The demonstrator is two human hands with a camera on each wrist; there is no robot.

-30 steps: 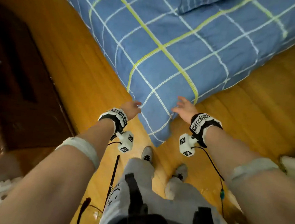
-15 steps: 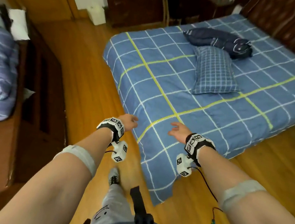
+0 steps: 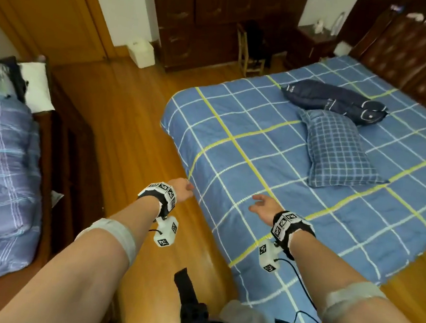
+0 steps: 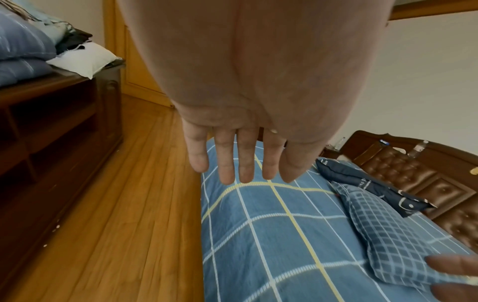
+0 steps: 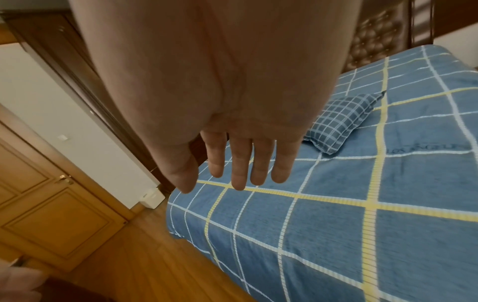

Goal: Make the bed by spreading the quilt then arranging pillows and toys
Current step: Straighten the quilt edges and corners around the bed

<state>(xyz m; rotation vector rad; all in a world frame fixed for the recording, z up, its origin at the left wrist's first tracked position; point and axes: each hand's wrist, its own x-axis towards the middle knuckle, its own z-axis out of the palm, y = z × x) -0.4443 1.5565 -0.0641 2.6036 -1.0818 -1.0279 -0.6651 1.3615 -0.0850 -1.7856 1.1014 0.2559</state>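
Note:
A blue quilt (image 3: 272,151) with white and yellow grid lines lies spread flat over the bed, one corner hanging near my legs. A blue checked pillow (image 3: 336,149) rests on it mid-bed, and a dark navy pillow (image 3: 333,101) lies beyond it toward the headboard. My left hand (image 3: 185,191) hovers at the quilt's left edge with straight fingers (image 4: 232,161), holding nothing. My right hand (image 3: 263,205) floats over the quilt, fingers (image 5: 243,165) extended and empty. Both pillows (image 4: 388,235) also show in the left wrist view.
A dark wooden cabinet (image 3: 62,135) piled with folded bedding (image 3: 2,168) stands at the left across a strip of wooden floor (image 3: 129,128). A quilted brown headboard (image 3: 409,55), wardrobe (image 3: 206,19), small chair (image 3: 252,54), nightstand (image 3: 312,41) and white box (image 3: 141,52) line the far side.
Both hands have let go of the quilt's hanging corner and risen, fingers now spread. My view has lifted from the corner to take in the whole bed and room.

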